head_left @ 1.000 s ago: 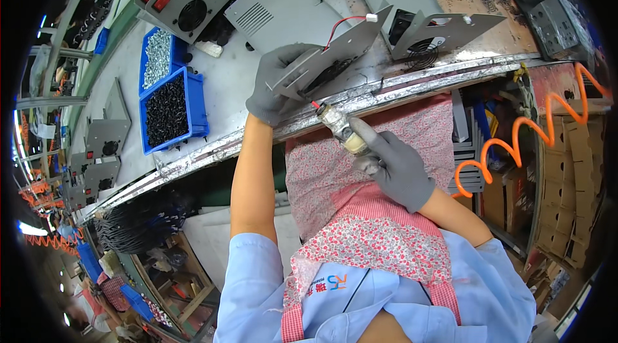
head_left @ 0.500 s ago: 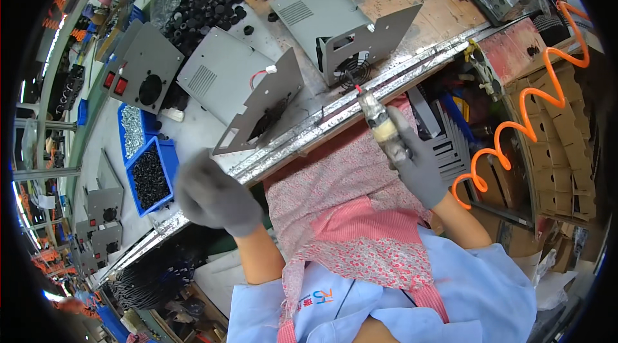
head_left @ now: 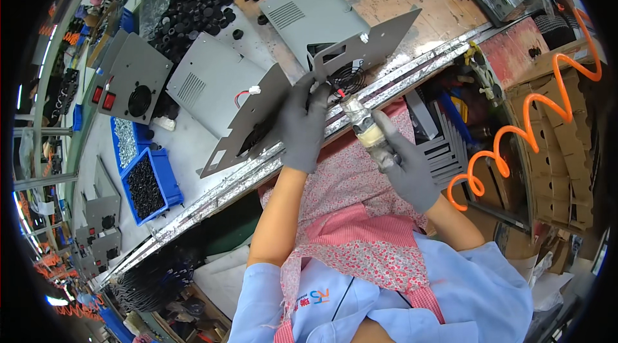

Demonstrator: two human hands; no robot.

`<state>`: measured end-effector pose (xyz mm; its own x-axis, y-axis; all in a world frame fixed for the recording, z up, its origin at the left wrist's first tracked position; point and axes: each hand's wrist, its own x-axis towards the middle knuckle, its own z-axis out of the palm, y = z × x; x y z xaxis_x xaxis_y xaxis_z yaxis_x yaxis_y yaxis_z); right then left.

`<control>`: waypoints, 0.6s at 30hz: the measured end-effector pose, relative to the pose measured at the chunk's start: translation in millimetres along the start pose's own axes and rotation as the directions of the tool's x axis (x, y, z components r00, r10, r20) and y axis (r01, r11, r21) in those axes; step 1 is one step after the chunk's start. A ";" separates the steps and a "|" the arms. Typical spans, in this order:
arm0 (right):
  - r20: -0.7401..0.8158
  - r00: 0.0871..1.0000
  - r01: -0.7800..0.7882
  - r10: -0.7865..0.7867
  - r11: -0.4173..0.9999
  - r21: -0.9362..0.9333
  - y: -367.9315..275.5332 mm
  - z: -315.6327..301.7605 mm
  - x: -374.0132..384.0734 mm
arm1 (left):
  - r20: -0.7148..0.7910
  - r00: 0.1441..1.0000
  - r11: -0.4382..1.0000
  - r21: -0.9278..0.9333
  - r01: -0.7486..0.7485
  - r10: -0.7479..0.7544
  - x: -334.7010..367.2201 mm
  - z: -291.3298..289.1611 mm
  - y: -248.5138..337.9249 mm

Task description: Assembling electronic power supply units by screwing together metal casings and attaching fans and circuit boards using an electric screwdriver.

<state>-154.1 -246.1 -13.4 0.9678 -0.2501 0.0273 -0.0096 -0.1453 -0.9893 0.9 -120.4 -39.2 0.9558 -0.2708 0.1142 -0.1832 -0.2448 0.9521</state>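
Observation:
My right hand (head_left: 412,172), in a grey glove, grips a power screwdriver (head_left: 367,127) with a worn metal body and a yellowish band. Its reddish tip points up at the near face of a grey bent metal housing (head_left: 370,43), beside a round black fan guard (head_left: 347,76). My left hand (head_left: 302,124), gloved too, reaches to the left lower corner of that housing. Its fingertips are drawn together there; what they pinch, if anything, is hidden. Just left of this hand stands a second grey housing (head_left: 215,82), with red and black wires ending in a white connector (head_left: 255,90).
Blue bins of black screws (head_left: 147,188) and silver screws (head_left: 125,140) sit at left. Black caps (head_left: 193,18) lie heaped behind the housings. A grey panel with red switches (head_left: 138,79) stands left. An orange coiled hose (head_left: 531,117) hangs right. A metal rail (head_left: 257,169) edges the bench.
My left hand has moved right and forward from near the screw bins to the corner of the right housing. The screwdriver has shifted slightly left and down in my right hand.

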 end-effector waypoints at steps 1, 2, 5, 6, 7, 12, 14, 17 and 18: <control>-0.005 1.000 0.005 -0.005 0.999 -0.043 0.8 -0.9 -0.5 | 0.002 1.000 1.000 -0.022 0.009 -0.009 1.1 1.2 -0.9; -0.020 1.000 0.010 -0.011 0.996 -0.084 2.8 -0.4 -1.2 | 0.003 1.000 0.999 -0.043 0.018 -0.018 1.2 2.0 -2.3; -0.037 0.999 0.020 -0.028 0.978 -0.210 7.3 0.7 -0.2 | -0.003 1.000 0.999 -0.022 -0.023 0.023 1.7 1.7 -8.4; -0.032 0.999 0.013 -0.022 0.967 -0.253 7.3 -0.5 -0.2 | 0.010 0.999 0.999 -0.001 -0.032 0.032 2.1 1.1 -7.7; -0.030 0.999 0.011 -0.021 0.956 -0.294 7.1 -0.9 -0.1 | 0.024 0.999 0.999 0.023 -0.049 0.048 3.0 -0.2 -5.2; -0.013 1.000 -0.028 0.027 0.999 -0.043 2.3 -0.5 -0.3 | 0.053 0.999 1.000 -0.030 0.003 -0.001 1.3 -2.2 -9.4; 0.017 0.997 -0.078 0.078 0.997 -0.014 0.2 -2.3 -2.8 | 0.057 0.994 0.992 0.079 -0.094 0.089 0.8 -8.6 -9.0; 0.071 0.990 -0.117 0.123 0.991 -0.071 -0.9 -5.4 -18.5 | 0.202 0.926 0.795 -0.476 0.377 -0.318 -26.3 -27.7 8.9; 0.088 0.988 -0.123 0.130 0.989 -0.087 -3.3 -5.2 -22.1 | 0.257 0.876 0.634 -0.611 0.474 -0.408 -35.7 -33.1 11.9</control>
<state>-176.8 -245.1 -10.0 0.9767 -0.1813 -0.1145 -0.1500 -0.1962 -0.9690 -27.8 -82.8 -22.5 0.8530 -0.3765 -0.3614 0.4779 0.2851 0.8309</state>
